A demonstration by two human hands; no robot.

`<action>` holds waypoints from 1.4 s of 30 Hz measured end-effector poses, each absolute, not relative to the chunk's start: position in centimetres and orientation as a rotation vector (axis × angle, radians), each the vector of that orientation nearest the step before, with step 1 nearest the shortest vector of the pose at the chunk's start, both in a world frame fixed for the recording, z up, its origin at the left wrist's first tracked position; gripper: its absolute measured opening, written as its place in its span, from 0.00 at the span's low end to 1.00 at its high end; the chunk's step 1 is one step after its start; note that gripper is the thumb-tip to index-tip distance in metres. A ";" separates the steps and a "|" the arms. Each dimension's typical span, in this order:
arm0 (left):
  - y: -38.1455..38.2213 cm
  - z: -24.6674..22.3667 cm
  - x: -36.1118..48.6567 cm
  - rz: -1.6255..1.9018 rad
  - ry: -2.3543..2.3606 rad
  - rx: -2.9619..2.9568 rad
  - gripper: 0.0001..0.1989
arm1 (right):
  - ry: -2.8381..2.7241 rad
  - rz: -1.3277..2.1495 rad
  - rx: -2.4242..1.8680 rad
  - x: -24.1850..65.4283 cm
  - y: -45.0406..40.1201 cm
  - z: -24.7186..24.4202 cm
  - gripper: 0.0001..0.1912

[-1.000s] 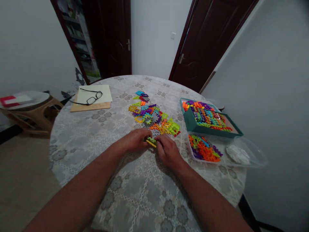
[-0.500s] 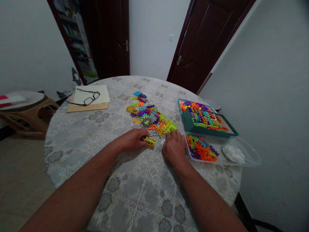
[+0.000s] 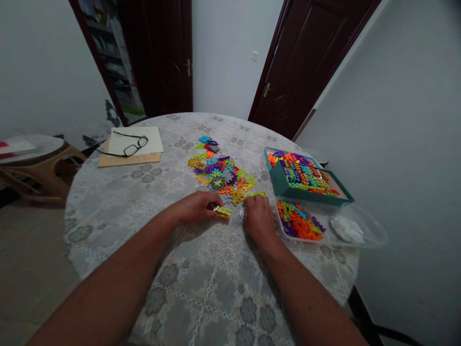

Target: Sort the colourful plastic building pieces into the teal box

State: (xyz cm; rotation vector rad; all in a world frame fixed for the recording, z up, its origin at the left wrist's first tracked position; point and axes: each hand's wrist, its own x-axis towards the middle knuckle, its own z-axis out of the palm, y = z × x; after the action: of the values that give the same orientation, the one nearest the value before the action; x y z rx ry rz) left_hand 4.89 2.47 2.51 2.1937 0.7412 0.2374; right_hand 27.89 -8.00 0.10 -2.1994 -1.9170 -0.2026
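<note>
My left hand is closed on a small stack of yellow and green toothed pieces, just above the tablecloth. To its right, my right hand has its fingers bent down at a lime green piece on the near edge of the pile. Its fingertips are hidden, so its hold on the piece is unclear. A small white piece lies beside that hand's left side. Beyond both hands spreads a pile of coloured gear-like pieces.
At the right, a clear tub holds orange, purple and green pieces. Behind it stands a green box with rows of coloured pieces. A clear lid holds a white bag. Glasses rest on papers at the left.
The lime green piece by my right hand has been lowered and now looks flatter. The stack in my left hand has tilted slightly.
</note>
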 end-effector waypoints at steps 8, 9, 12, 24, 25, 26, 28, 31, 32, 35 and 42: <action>2.3 3.0 4.9 0.194 0.739 2.253 0.09 | -1.892 -0.191 -2.039 28.8 -7.3 -1.5 0.16; 2.3 3.1 4.9 0.192 0.742 2.257 0.09 | -1.878 -0.188 -2.017 28.8 -7.3 -1.6 0.17; 2.3 3.1 5.0 0.182 0.751 2.249 0.09 | -1.802 -0.188 -1.878 28.6 -7.3 -1.3 0.19; 2.1 2.7 4.8 0.260 0.801 2.130 0.23 | -1.677 0.188 -1.416 26.9 -8.3 0.1 0.15; 2.2 2.6 4.8 0.264 0.796 2.125 0.25 | -1.712 0.207 -1.399 26.7 -8.4 0.0 0.14; 2.2 2.5 4.8 0.267 0.792 2.123 0.27 | -1.742 0.220 -1.382 26.5 -8.5 -0.1 0.14; 2.3 2.4 4.8 0.265 0.789 2.121 0.28 | -1.772 0.231 -1.359 26.2 -8.5 -0.1 0.13; 2.3 2.6 4.8 0.255 0.777 2.129 0.23 | -1.783 0.213 -1.345 26.1 -8.6 0.0 0.13; 2.3 2.7 4.7 0.256 0.769 2.131 0.20 | -1.793 0.200 -1.338 26.0 -8.6 0.1 0.12; 2.3 2.8 4.7 0.253 0.749 2.128 0.15 | -1.836 0.159 -1.315 25.8 -8.8 0.3 0.11; 2.5 2.3 4.7 0.259 0.764 2.122 0.17 | -1.810 0.126 -1.347 25.2 -9.1 0.2 0.09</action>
State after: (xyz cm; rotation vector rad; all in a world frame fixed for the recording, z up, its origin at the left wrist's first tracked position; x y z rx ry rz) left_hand 4.73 2.49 2.33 2.1222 0.7637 0.2588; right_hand 25.22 -9.09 0.19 -1.3469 -1.8103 0.1263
